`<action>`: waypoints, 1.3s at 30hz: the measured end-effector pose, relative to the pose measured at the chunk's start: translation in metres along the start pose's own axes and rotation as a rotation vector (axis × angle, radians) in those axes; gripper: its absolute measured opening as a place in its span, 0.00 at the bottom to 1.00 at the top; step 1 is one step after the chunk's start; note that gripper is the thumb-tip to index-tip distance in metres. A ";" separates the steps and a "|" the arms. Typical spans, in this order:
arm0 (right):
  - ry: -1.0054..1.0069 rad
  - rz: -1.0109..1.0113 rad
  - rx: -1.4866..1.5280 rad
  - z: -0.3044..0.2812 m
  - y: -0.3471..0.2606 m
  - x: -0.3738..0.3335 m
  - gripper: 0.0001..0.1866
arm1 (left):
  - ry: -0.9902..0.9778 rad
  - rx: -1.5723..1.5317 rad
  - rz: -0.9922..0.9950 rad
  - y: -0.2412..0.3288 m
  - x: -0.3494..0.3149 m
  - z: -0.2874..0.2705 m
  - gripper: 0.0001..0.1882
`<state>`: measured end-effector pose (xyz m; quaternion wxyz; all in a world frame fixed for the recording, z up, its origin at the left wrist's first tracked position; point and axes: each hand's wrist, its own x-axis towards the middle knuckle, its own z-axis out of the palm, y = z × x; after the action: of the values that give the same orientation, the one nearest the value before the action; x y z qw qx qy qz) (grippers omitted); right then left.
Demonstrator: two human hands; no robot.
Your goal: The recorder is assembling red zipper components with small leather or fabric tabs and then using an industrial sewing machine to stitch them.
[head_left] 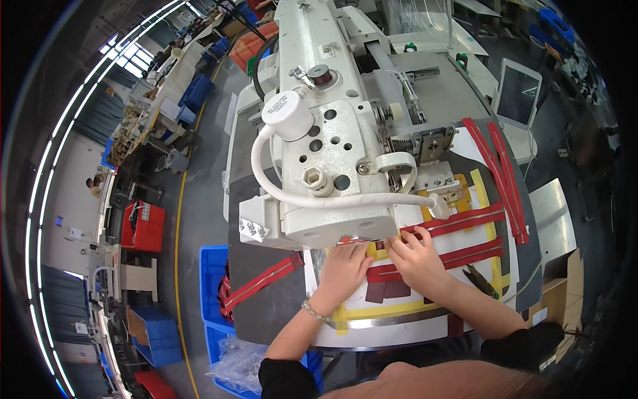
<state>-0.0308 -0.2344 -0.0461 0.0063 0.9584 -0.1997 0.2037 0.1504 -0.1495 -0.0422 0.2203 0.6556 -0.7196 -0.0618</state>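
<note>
My left hand (343, 271) reaches under the front of the white sewing machine head (339, 166). Its fingers are closed together, and the head covers their tips, so what they hold is hidden. Beside it, my right hand (419, 263) has its fingers closed at the left end of a red zipper (458, 223) with metal teeth. A second red zipper (465, 256) runs below that one, passing beneath my right hand. Both lie over a white template (359, 302) edged with yellow tape. Dark red flat pieces (387, 290) rest on the template near my right wrist.
More red zippers (498, 179) drape at the table's right, and another (266, 282) crosses its left edge toward a blue bin (212, 282). Dark-handled snips (480, 282) lie near my right forearm. A screen (518, 93) stands at the far right, a cardboard box (561, 292) below.
</note>
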 end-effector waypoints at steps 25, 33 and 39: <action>0.009 0.013 0.006 0.003 -0.001 -0.001 0.21 | 0.014 0.087 -0.003 0.013 -0.004 0.006 0.29; 0.015 0.020 0.028 0.005 -0.001 -0.002 0.21 | 0.024 0.136 0.022 0.019 -0.006 0.008 0.29; 0.020 0.015 0.023 0.003 -0.001 -0.003 0.19 | 0.074 0.195 -0.006 0.027 -0.005 0.017 0.28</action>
<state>-0.0316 -0.2327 -0.0501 -0.0040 0.9549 -0.2043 0.2155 0.1188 -0.1443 -0.0483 0.1816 0.6779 -0.7117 0.0322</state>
